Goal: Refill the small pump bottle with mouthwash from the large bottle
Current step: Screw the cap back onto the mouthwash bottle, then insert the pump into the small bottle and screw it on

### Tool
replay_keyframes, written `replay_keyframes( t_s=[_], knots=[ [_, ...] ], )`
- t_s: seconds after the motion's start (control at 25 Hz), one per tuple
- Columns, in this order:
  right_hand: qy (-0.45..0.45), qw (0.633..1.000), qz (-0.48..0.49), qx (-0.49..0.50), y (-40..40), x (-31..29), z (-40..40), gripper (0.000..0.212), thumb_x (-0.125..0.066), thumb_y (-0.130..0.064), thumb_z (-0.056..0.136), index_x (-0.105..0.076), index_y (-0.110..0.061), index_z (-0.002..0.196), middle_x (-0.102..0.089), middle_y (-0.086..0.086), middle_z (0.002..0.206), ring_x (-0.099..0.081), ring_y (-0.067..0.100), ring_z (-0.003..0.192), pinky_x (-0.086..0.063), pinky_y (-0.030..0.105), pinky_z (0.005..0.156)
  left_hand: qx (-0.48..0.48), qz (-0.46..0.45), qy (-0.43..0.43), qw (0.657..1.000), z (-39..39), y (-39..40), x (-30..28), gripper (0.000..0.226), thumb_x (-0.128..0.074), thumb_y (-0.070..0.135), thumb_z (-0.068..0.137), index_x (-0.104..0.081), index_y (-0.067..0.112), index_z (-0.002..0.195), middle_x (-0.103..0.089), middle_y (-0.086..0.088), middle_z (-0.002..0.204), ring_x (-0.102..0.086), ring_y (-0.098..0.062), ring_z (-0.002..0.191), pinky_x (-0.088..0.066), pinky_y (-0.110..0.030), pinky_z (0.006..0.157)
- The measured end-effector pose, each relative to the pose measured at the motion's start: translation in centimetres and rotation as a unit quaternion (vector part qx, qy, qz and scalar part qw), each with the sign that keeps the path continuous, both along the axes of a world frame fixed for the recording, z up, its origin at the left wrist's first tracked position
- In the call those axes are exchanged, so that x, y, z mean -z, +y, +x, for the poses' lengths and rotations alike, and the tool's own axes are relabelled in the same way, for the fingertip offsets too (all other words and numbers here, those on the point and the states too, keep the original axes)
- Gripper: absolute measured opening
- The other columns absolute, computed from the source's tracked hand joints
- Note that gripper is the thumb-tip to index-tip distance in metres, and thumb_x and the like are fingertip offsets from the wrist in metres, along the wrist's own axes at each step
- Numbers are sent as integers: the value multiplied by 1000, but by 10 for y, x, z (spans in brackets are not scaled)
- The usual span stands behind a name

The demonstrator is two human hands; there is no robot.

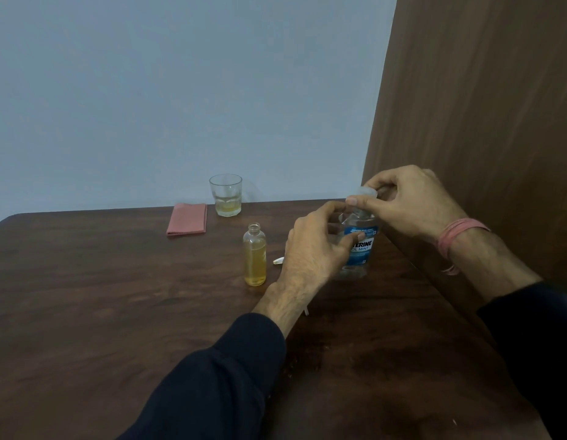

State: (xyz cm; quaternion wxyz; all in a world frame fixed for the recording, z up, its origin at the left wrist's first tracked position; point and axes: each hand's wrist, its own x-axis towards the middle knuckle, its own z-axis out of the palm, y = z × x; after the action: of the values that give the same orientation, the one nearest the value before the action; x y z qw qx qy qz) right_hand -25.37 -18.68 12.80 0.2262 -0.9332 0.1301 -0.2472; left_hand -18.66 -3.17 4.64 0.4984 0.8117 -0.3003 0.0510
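Brown table [117, 312]: bottles, glass [225, 195], cloth [187, 219].

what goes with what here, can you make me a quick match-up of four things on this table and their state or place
Things:
1. small bottle
2. large bottle
3. glass
4. pink cloth

States:
A. folded flat, left of the glass
B. gripped by both hands, cap pinched
C. open neck, yellowish liquid inside
D. by the wall, a little liquid at the bottom

Pairs: 1-C, 2-B, 3-D, 4-A

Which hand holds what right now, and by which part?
Left hand grips the large mouthwash bottle around its body. Right hand pinches the bottle's clear cap at the top with its fingers.
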Motion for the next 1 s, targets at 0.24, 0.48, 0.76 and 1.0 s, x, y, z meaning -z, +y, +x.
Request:
replay_keyframes(
  t_s=[0.24, 0.48, 0.76, 1.0],
  knots=[
    [-68, 996, -57, 22, 12, -2, -17, 77, -76, -74, 83, -62, -32, 146, -65, -8, 124, -68, 11, 91, -58, 31, 80, 8, -75, 22, 997, -10, 37, 9, 93, -103, 28, 83, -56, 31, 164, -70, 10, 155, -70, -5, 135, -63, -36, 111],
    [-221, 964, -126, -73, 62, 15, -30, 27, -77, -38, 98, -73, -29, 123, -70, -9, 103, -65, 12, 76, -61, 40, 77, -124, -220, -75, 965, 10, 134, 34, 33, -97, 38, 88, -77, 41, 114, -78, 20, 108, -65, -3, 79, -53, -23, 66],
    [182, 971, -144, -57, 126, 79, 24, 40, -60, -43, 108, -61, -44, 148, -70, 2, 144, -64, 33, 133, -53, 50, 108, -52, -111, 61, 991, 29, 151, 57, 86, -103, 51, 77, -62, 43, 153, -70, 21, 147, -70, 0, 130, -64, -43, 109],
    [180, 969, -168, 11, 126, 103, 52, 30, -71, -41, 103, -68, -40, 132, -76, 4, 125, -70, 34, 118, -56, 46, 93, -72, -84, 50, 993, 37, 140, 62, 57, -98, 38, 88, -74, 36, 140, -82, 20, 121, -77, 5, 111, -68, -30, 98]
  ],
)
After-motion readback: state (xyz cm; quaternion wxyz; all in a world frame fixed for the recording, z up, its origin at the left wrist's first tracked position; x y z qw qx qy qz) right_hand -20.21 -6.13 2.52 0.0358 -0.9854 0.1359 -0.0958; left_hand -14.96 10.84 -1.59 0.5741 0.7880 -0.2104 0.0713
